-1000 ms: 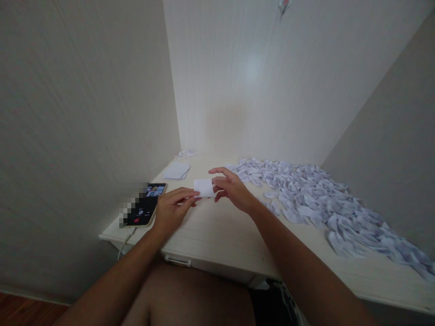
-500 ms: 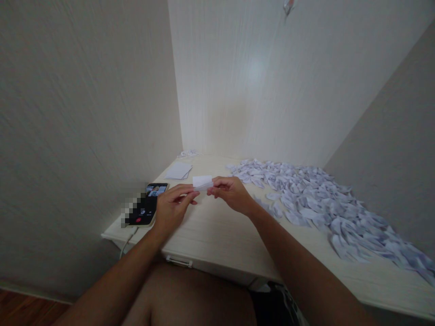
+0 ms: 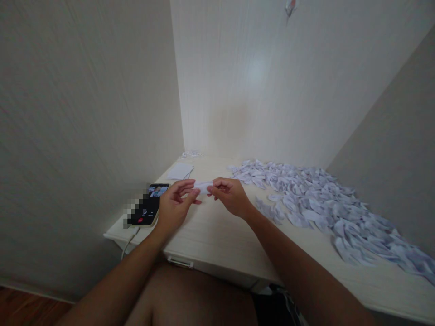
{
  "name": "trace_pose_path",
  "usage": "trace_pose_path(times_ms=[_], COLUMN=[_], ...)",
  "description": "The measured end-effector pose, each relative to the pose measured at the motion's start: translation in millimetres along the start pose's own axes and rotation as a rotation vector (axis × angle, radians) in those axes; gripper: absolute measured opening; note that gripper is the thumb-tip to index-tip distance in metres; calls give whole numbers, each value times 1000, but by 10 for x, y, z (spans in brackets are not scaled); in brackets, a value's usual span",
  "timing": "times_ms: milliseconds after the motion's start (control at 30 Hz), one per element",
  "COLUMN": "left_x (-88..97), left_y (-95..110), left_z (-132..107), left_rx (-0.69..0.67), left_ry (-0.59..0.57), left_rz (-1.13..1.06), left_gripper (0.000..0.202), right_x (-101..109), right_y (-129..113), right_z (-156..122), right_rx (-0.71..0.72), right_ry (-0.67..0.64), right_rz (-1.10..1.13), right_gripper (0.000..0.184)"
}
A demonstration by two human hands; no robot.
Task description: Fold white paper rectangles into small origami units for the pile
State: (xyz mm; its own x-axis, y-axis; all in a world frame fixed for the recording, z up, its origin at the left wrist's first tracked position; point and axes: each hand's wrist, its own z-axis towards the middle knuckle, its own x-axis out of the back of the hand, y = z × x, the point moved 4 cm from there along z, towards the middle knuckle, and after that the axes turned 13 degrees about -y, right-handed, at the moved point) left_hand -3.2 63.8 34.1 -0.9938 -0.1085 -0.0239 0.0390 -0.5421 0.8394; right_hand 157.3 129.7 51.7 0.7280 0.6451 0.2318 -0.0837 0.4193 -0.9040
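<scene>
A small folded piece of white paper (image 3: 203, 186) is stretched between my two hands, just above the desk. My left hand (image 3: 176, 199) pinches its left end between thumb and fingers. At the other end, my right hand (image 3: 230, 194) grips it with thumb and curled fingers. Beyond my left hand lies a short stack of flat white paper sheets (image 3: 180, 171). A large heap of folded white paper pieces (image 3: 306, 194) spreads over the right side of the desk, with a few looser ones close to my right wrist.
A phone (image 3: 149, 206) with a lit screen lies by the left wall, its white cable (image 3: 127, 244) hanging over the desk edge. White string-like scraps (image 3: 190, 154) sit in the back corner. A drawer handle (image 3: 180, 262) shows under the desk's (image 3: 217, 244) front edge.
The paper's raised upper flap has come down, so the piece now looks narrower. The fingers of my left hand have lifted and curled more around its left end.
</scene>
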Motion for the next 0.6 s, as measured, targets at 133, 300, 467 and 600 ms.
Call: trace_pose_path(times_ms=[133, 300, 467, 600], left_x=[9, 29, 30, 31], left_y=[-10, -2, 7, 8], left_z=[16, 20, 27, 30], left_rx=[33, 44, 69, 74], left_ry=[23, 60, 72, 73], left_rz=[-10, -13, 9, 9], left_gripper=[29, 29, 32, 32], right_x=[-31, -63, -71, -79], right_y=[54, 67, 31, 28], right_z=[1, -7, -16, -13], right_rx=[-32, -47, -43, -46], right_ry=[23, 66, 102, 117], right_rz=[15, 111, 141, 159], right_gripper=[32, 34, 36, 38])
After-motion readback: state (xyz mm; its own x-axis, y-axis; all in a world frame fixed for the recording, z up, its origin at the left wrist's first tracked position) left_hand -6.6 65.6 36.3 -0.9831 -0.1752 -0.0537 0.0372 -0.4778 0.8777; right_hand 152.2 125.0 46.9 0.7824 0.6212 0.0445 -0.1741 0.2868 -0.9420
